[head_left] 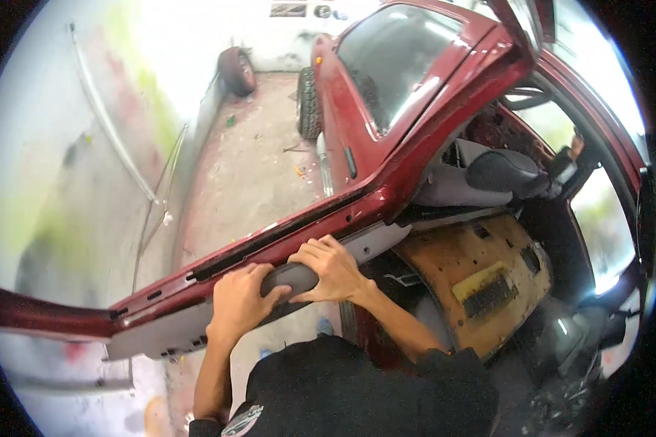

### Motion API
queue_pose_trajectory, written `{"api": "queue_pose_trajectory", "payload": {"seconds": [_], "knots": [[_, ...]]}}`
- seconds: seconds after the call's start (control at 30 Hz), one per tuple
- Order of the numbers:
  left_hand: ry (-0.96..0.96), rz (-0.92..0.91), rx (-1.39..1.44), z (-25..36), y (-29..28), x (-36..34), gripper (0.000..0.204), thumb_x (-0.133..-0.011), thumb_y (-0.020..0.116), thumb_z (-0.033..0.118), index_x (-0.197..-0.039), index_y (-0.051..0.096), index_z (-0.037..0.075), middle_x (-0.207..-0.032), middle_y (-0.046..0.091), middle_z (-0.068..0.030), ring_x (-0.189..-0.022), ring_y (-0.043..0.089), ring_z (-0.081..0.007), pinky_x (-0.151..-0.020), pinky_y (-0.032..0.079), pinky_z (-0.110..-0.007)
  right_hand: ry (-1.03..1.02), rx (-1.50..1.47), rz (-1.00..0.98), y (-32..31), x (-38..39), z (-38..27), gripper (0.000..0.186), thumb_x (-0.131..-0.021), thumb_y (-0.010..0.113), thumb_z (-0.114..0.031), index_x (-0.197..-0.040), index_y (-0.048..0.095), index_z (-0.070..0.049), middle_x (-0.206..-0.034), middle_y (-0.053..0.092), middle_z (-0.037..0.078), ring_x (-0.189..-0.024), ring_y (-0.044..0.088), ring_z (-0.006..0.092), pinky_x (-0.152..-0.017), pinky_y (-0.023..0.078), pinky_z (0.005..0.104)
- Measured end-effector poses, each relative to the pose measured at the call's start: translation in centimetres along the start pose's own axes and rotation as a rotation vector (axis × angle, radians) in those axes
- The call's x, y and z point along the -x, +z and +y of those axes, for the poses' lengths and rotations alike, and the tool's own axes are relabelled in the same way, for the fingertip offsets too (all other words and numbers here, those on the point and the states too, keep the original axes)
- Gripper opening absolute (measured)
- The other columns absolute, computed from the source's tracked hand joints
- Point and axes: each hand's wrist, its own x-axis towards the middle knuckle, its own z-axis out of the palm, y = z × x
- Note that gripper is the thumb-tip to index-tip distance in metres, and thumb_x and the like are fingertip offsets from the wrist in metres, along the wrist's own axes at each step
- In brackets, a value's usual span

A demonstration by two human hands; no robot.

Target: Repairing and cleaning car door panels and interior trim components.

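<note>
A grey door trim panel runs along the inner side of an open dark red car door. From its middle sticks out a rounded dark grey armrest. Both hands are closed round this armrest, side by side. My left hand wraps its left end, the thumb lying across the near side. My right hand grips the other end, its fingers over the far edge beside the red metal and its thumb toward the left one. The undersides of the fingers are hidden.
To the right, the car's interior holds a dark grey seat and a loose tan board with dark patches. A tire stands by the far wall. On the left rises a paint-stained wall with a pale pipe.
</note>
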Motion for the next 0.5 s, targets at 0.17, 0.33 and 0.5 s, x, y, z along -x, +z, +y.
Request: {"api": "queue_pose_trajectory", "payload": {"seconds": [0.17, 0.33, 0.5], "knots": [[0.094, 0.572, 0.058, -0.8, -1.7, 4.3, 0.017, -0.082, 0.075, 0.001, -0.098, 0.072, 0.003, -0.104, 0.071, -0.0129, -0.104, 0.066, -0.0326, -0.095, 0.050, -0.043, 0.010, -0.039, -0.032, -0.7, -0.7, 1.0, 0.070, -0.056, 0.092, -0.047, -0.111, 0.068, -0.010, -0.100, 0.065, 0.006, -0.100, 0.063, 0.0250, -0.091, 0.045, 0.0387], [-0.121, 1.078, -0.282, -4.0, -4.3, 11.2, 0.008, -0.088, 0.069, -0.004, -0.095, 0.067, -0.001, -0.098, 0.069, -0.0138, -0.095, 0.064, -0.0315, -0.091, 0.049, -0.043, -0.042, -0.057, -0.066, -0.3, -1.0, 1.6, 0.072, -0.057, 0.092, -0.048, -0.112, 0.068, -0.010, -0.102, 0.066, 0.006, -0.102, 0.063, 0.0251, -0.093, 0.046, 0.0390], [-0.495, 1.147, -0.518, -7.7, -4.6, 16.2, 0.017, -0.093, 0.070, 0.006, -0.109, 0.070, -0.001, -0.112, 0.069, -0.0147, -0.106, 0.063, -0.0303, -0.098, 0.048, -0.042, -0.087, -0.055, -0.041, -0.5, -1.6, 2.3, 0.073, -0.055, 0.093, -0.048, -0.112, 0.069, -0.009, -0.106, 0.067, 0.006, -0.103, 0.064, 0.0243, -0.093, 0.047, 0.0382]]}}
